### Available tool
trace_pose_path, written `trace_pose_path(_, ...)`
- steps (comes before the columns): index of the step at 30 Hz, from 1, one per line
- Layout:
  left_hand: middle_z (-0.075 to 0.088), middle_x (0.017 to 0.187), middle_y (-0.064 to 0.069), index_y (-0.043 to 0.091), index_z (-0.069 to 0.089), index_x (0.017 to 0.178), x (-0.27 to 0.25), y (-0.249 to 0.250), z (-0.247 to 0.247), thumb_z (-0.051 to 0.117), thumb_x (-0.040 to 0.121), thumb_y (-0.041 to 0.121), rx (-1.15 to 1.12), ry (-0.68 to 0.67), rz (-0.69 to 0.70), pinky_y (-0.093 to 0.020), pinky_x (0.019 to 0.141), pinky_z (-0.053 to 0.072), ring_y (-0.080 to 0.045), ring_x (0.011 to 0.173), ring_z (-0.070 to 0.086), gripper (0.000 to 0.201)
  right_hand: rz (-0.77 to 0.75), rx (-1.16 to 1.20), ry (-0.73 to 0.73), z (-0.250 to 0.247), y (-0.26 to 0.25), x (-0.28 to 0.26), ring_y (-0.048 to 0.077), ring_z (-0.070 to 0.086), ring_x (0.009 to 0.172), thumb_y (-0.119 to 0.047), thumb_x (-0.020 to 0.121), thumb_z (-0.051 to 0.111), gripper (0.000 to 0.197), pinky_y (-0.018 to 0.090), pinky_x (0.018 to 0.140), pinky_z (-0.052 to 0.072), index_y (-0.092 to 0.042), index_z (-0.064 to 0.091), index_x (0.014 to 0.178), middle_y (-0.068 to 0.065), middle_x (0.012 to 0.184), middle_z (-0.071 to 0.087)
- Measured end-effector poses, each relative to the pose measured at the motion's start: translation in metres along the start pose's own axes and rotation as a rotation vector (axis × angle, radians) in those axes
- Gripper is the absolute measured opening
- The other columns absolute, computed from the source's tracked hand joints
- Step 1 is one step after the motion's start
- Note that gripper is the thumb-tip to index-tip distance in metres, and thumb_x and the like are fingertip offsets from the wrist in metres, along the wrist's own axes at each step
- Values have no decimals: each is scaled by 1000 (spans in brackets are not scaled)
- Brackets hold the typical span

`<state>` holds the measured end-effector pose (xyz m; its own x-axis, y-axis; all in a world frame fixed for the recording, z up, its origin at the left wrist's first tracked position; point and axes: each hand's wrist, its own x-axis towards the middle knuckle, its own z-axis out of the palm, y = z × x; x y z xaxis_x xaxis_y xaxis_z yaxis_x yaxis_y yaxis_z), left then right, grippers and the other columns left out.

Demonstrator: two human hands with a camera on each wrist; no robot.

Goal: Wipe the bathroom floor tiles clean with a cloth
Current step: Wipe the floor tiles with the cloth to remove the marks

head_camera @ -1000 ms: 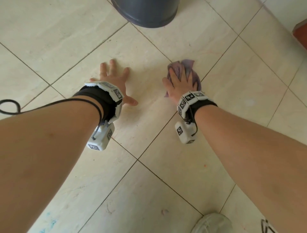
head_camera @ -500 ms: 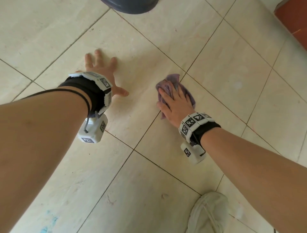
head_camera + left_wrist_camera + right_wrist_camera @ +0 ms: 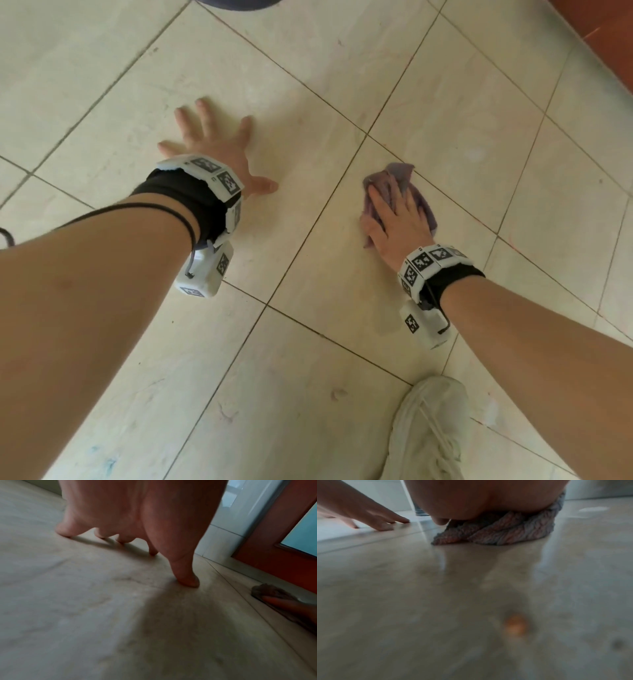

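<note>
A crumpled purple cloth [image 3: 399, 176] lies on the beige floor tiles [image 3: 308, 102]. My right hand [image 3: 394, 219] lies flat on top of it, fingers straight, pressing it to the floor. In the right wrist view the cloth [image 3: 501, 534] bulges out from under my palm. My left hand [image 3: 212, 144] is spread flat on a tile to the left, fingers splayed, holding nothing. In the left wrist view its fingertips [image 3: 187, 580] touch the floor, and the cloth [image 3: 271, 591] shows far right.
A dark grey bucket base [image 3: 236, 4] stands at the top edge. A red-brown door frame [image 3: 603, 27] borders the top right. My white shoe [image 3: 428, 428] sits at the bottom right. An orange speck [image 3: 515, 626] marks the tile near my right wrist.
My right hand has dragged the cloth back toward me and to the right across the tile joint. The left hand stays planted on its tile.
</note>
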<state>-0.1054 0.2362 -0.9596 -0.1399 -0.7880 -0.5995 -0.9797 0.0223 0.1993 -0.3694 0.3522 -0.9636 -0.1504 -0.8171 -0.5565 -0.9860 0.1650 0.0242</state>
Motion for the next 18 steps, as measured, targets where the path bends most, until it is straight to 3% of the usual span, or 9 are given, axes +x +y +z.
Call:
trace_pose_path(5,-28,158,-13,45,-5,152,4,7,-1,66,67,77,-10,-20,-32,-78,104,10,-46,143,-23,115,220,143,22,-29,5,48,26,-11,149,-60,99,14,65,48,119,-3,-32,-4,155,-1,162,-18)
trace_pose_path(8,-28,158,-11,47,-5,152,5,7,-4,67,67,76,-7,-24,-41,-78,104,11,-46,143,-22,115,247,211,-12,-50,-11,76,28,-15,149,-64,97,16,68,53,118,-4,-33,-2,155,0,162,-18)
trace_pose_path(14,-28,158,-11,46,-6,151,6,5,-2,65,67,77,14,-21,-31,-78,104,13,-48,143,-21,114,-126,0,-64,-17,-72,25,31,-13,149,-64,95,10,68,55,119,2,-34,-5,154,0,162,-19)
trace_pose_path(18,-28,158,-10,47,-6,151,9,4,2,61,66,81,27,-1,-20,-78,105,14,-50,142,-20,114,-324,-83,-163,18,-73,-50,25,-19,148,-70,83,-7,77,49,118,-7,-37,-5,153,-4,161,-21)
